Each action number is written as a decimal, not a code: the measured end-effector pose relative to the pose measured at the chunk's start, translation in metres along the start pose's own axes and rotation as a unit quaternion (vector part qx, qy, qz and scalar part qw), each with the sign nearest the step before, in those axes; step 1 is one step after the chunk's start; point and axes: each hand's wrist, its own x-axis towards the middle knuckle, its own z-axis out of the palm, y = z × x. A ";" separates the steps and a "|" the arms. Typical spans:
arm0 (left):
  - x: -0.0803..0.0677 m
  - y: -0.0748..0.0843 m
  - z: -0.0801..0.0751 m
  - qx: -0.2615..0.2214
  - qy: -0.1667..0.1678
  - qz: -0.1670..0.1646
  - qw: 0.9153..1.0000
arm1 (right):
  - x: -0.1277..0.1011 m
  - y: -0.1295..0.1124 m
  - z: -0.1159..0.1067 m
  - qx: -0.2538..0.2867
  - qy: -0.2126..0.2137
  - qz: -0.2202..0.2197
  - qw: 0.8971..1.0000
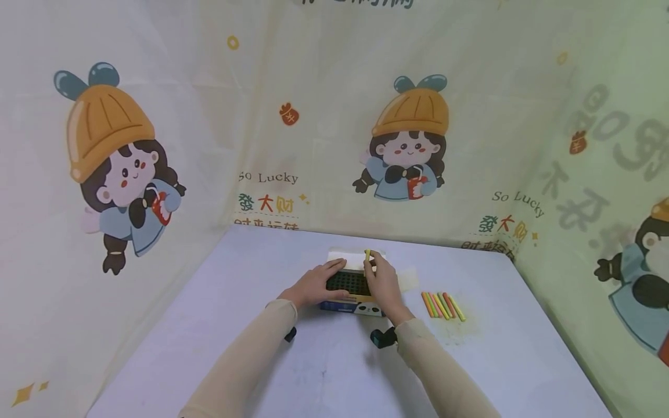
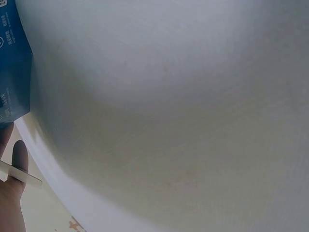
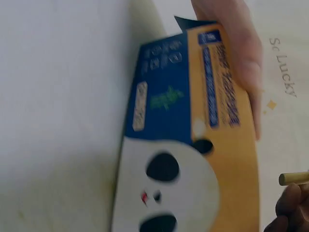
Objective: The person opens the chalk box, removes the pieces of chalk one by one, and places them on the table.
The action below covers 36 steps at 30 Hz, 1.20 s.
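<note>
I see my right hand (image 1: 384,284) pinching a yellow chalk stick (image 1: 367,255) just above the chalk box (image 1: 347,287) | my left hand (image 1: 316,283) lies flat on the box, fingers straight | more chalk sticks (image 1: 443,306) lie on the table (image 1: 324,366), right of the box

Head view overlooks table (image 1: 324,371), wrists close (sharing box (image 3: 193,145))

White table (image 1: 324,371), panda-print box (image 1: 351,290), coloured chalk sticks (image 1: 443,305) beside it
</note>
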 end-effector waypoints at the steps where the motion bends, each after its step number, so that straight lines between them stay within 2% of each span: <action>1: 0.000 0.001 0.000 -0.001 -0.001 0.001 1.000 | 0.000 0.001 -0.004 -0.006 0.005 0.001 1.000; 10: -0.002 0.003 -0.001 -0.011 0.001 0.011 1.000 | 0.002 0.020 -0.039 -0.051 0.034 0.026 0.998; 21: -0.003 0.004 -0.001 -0.012 0.002 0.005 1.000 | 0.000 0.060 -0.076 -0.072 0.067 0.117 0.988; 26: -0.003 0.002 -0.001 -0.006 0.003 0.006 1.000 | -0.002 0.073 -0.084 -0.075 0.077 0.130 0.986; 36: -0.004 0.005 -0.002 -0.007 0.001 0.008 1.000 | -0.005 0.089 -0.086 -0.078 0.080 0.140 0.984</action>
